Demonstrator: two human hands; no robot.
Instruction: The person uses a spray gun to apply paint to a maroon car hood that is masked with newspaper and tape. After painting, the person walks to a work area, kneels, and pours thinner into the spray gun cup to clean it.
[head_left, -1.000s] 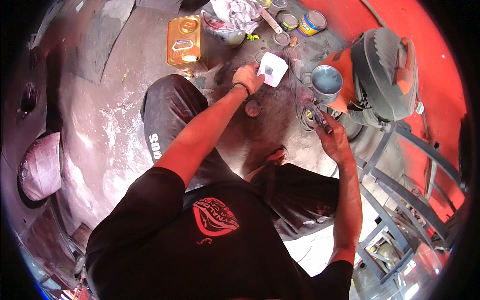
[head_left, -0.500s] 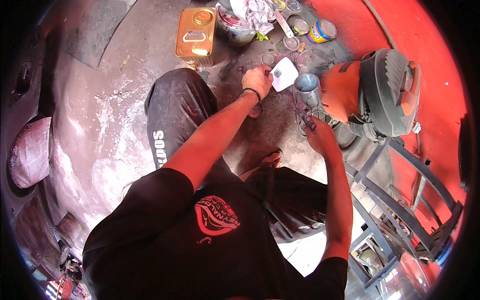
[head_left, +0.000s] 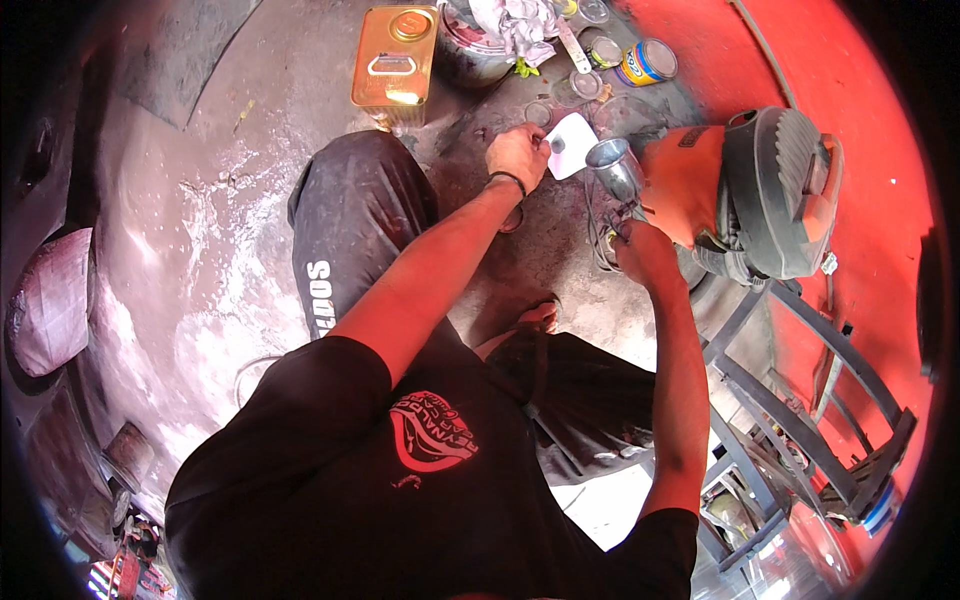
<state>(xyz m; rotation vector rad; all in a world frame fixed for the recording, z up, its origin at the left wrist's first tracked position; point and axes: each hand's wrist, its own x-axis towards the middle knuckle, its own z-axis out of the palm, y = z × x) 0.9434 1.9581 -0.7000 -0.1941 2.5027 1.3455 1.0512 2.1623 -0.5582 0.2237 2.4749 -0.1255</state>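
My left hand point(head_left: 518, 160) pinches the left edge of a small white card point(head_left: 574, 143) with a dark grey patch on it. In my right hand point(head_left: 645, 253) is a spray gun with a silver metal cup point(head_left: 614, 168) on top; my fingers wrap its handle. The cup leans to the left, its rim close beside the card's lower right edge. Much of the gun's body is hidden by my hand and the shade, and I cannot tell whether any spray comes out.
A gold rectangular can point(head_left: 393, 90) stands beyond my left knee. Next to it, crumpled cloth point(head_left: 515, 25) tops a bucket point(head_left: 470, 60). Several small tins, including a yellow-and-blue one point(head_left: 646, 62), sit farther right. An orange-and-black vacuum-like machine point(head_left: 780, 190) and metal frame point(head_left: 800, 420) flank my right arm.
The spray gun has tilted to the left, and its cup has come nearer the card. My left hand and the card have hardly moved.
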